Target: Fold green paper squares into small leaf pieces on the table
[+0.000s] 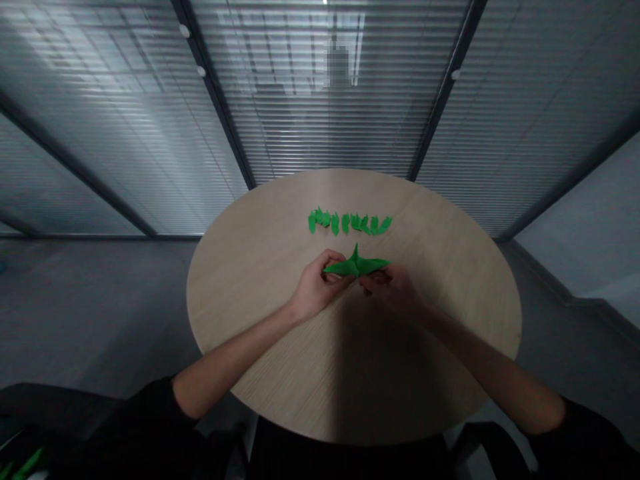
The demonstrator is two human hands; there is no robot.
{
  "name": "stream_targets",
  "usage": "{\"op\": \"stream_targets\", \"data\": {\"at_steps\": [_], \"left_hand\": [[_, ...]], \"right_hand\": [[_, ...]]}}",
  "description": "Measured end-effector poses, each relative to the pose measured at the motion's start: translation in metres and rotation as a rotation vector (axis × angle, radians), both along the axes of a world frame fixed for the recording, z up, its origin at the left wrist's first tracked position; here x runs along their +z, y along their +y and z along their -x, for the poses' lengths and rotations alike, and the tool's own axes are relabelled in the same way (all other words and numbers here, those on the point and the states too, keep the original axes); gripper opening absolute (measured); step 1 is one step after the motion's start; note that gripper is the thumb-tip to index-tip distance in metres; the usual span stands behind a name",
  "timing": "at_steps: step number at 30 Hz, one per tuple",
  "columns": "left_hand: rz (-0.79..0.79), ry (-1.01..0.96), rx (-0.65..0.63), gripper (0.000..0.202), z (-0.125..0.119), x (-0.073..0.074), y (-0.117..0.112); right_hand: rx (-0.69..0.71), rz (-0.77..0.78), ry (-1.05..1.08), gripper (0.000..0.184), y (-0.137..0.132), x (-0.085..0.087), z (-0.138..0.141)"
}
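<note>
Right now the green folded-paper crane (356, 265) lies crosswise, long axis side to side, pinched in the curled fingers of the left hand (317, 287) and right hand (393, 290), just below a row of small green paper folds (349, 223).

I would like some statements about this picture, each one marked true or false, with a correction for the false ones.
1. The left hand and the right hand hold one green paper crane. True.
2. A row of small green folded paper pieces lies on a round wooden table. True.
3. The left hand lies flat on the table, away from the crane. False: it holds the crane.
4. The row lies nearer to the person than the held crane. False: it lies beyond the crane.
</note>
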State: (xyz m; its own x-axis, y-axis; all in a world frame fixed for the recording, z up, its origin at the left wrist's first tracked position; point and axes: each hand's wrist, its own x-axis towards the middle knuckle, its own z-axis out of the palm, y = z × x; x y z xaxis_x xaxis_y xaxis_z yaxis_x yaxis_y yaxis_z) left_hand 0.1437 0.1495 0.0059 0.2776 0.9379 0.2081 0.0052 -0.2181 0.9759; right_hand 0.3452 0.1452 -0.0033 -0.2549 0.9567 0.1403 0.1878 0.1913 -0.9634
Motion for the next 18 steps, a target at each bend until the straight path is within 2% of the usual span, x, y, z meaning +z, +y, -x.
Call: {"op": "stream_targets", "data": {"at_steps": [6, 10, 18], "left_hand": [[-0.056, 0.079, -0.022, 0.031, 0.0023, 0.0018, -0.0026], [-0.089, 0.134, -0.02, 0.028, 0.0031, 0.0047, -0.0035], [-0.088, 0.177, -0.04, 0.024, 0.0029, 0.0042, -0.0035]], "right_hand": [[0.036, -0.151, -0.154, 0.026, 0.0012, -0.0038, -0.0053], [0.004, -0.242, -0.222, 0.023, 0.0014, -0.0037, -0.0061], [-0.012, -0.278, -0.308, 0.025, -0.0011, 0.0014, -0.0043]]}}
